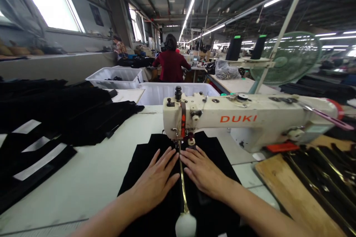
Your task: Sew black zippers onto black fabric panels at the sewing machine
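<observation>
Factory light falls on your pale table [91,177], with stacked black pieces [55,118] at the left. Your left hand [155,183] lies flat and open on the black fabric [139,177]; your right hand [203,172] is the same, across the gold zipper [183,185]. Fingertips sit very near the needle [178,144] of the sewing machine [250,118], so, I think, a slip could catch them.

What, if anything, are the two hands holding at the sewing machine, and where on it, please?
Nothing is gripped: the left hand and right hand lie flat, palms down, on the black fabric, either side of the zipper.
</observation>
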